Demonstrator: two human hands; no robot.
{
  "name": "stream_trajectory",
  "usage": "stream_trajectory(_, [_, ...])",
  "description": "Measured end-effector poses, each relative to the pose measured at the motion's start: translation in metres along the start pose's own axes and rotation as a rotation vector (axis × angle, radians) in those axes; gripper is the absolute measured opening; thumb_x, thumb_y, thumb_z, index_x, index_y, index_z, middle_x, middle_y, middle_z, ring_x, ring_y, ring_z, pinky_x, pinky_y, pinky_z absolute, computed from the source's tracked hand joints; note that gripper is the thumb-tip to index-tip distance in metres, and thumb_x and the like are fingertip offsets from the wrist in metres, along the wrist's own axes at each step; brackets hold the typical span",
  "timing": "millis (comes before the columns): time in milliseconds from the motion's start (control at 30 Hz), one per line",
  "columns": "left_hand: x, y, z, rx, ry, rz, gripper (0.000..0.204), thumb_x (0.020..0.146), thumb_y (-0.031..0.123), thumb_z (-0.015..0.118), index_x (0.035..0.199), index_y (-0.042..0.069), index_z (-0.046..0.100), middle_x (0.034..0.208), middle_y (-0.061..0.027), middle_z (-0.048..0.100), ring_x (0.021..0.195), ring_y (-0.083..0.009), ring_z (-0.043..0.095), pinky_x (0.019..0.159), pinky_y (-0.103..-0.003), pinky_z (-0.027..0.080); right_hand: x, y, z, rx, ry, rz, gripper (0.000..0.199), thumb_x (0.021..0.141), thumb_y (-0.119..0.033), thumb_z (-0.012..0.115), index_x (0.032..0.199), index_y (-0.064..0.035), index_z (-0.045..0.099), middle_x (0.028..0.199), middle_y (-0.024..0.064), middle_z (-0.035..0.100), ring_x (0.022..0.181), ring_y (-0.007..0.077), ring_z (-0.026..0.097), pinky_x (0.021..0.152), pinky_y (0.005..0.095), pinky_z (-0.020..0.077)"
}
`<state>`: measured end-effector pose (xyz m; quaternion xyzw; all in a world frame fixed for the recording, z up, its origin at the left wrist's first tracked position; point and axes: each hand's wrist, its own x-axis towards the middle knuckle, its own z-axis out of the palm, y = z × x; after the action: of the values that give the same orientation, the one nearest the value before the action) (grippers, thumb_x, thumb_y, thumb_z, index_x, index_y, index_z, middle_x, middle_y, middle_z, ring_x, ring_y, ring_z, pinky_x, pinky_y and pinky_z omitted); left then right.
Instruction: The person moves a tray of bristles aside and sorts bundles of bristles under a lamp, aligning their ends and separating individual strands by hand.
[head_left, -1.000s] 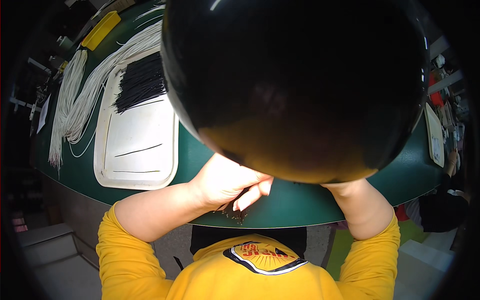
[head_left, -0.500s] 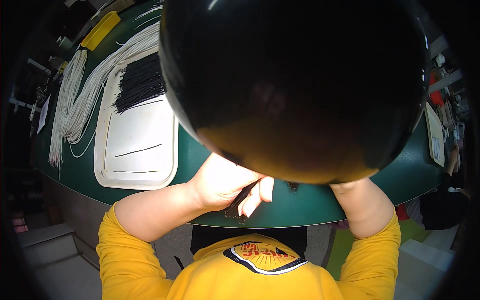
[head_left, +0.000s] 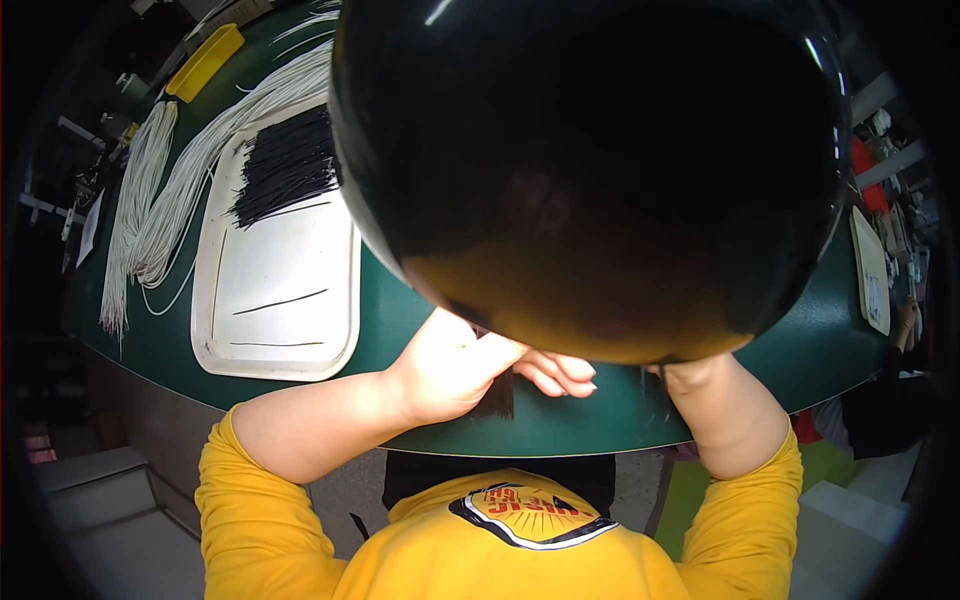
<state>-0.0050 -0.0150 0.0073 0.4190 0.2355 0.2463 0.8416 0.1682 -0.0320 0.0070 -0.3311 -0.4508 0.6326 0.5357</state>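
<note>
A large glossy black dome covers the middle of the head view and hides part of both hands. My left hand is closed around a bundle of thin black wires, whose ends show below the palm. Its fingertips reach out to the right under the dome's rim. Of my right hand only the wrist side shows; its fingers are behind the dome. Close beside it, a blurred dark strand bunch is visible, and whether that hand holds it is hidden.
A white tray at left holds a pile of black wires and a few loose ones. Long white cables lie beyond it, near a yellow bin. The green table curves along its front edge. Another person's hand is far right.
My left hand has turned, and its fingertips have shifted right and up. The wire ends below it now point straight toward me. Dark strands beside my right hand have moved right.
</note>
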Motion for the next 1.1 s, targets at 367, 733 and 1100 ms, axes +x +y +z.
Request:
stream_trajectory(367, [0.006,-0.006,0.009,0.71,-0.323,0.69,0.007,0.075,0.007,0.058,0.077,0.001,0.056,0.07,-0.0071,0.056,0.063,-0.0192,0.054,0.056,-0.028,0.043,-0.012,-0.004,-0.006,-0.442,0.048,-0.226,0.011,0.08,-0.003,0.045,0.07,-0.0006,0.051,0.058,0.0022,0.05,0.054,0.0079,0.049,0.05,0.0208,0.0395])
stream_trajectory(733, [0.002,0.016,0.018,0.014,-0.291,-0.212,0.018,0.085,0.017,0.046,0.079,0.002,0.052,0.054,-0.0023,0.048,0.039,-0.0039,0.037,0.037,-0.016,0.029,-0.009,-0.025,0.029,-0.274,0.213,-0.227,0.007,0.078,-0.003,0.05,0.076,0.0011,0.056,0.06,0.0026,0.055,0.051,0.0052,0.049,0.047,0.0172,0.0372])
stream_trajectory(1100, [-0.002,0.005,-0.005,-0.315,-0.1,-0.117,0.012,0.084,0.01,0.047,0.077,0.0,0.048,0.054,-0.0044,0.047,0.033,-0.0054,0.036,0.032,-0.017,0.027,-0.001,-0.002,-0.005,-0.117,-0.122,-0.144,0.011,0.079,-0.004,0.048,0.075,0.003,0.055,0.06,0.0046,0.054,0.044,0.0053,0.042,0.041,0.0171,0.0307])
